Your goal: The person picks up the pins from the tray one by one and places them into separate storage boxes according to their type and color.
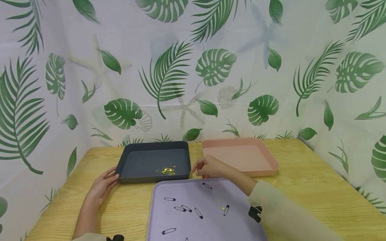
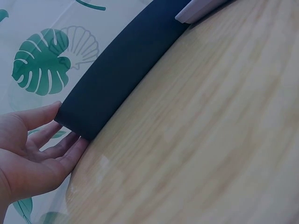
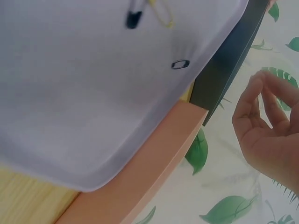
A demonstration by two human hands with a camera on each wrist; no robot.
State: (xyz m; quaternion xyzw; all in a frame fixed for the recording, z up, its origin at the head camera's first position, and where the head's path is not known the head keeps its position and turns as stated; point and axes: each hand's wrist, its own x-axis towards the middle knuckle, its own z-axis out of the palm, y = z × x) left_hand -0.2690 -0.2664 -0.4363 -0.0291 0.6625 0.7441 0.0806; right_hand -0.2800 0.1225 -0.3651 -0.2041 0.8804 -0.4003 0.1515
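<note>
My left hand grips the near left corner of a dark blue-grey tray, thumb at the rim and fingers against the side. Several gold safety pins lie bunched inside that tray, toward its near right. Over the gap between the dark tray and the pink tray hovers my right hand. Its thumb and forefinger meet at the tips; I cannot tell whether a pin is between them. On the lavender tray are several black safety pins, and a gold one beside a black one.
Both back trays stand side by side on the wooden table, with the lavender tray in front of them. A leaf-patterned cloth hangs behind the table and along its sides. My right forearm crosses above the lavender tray's right side.
</note>
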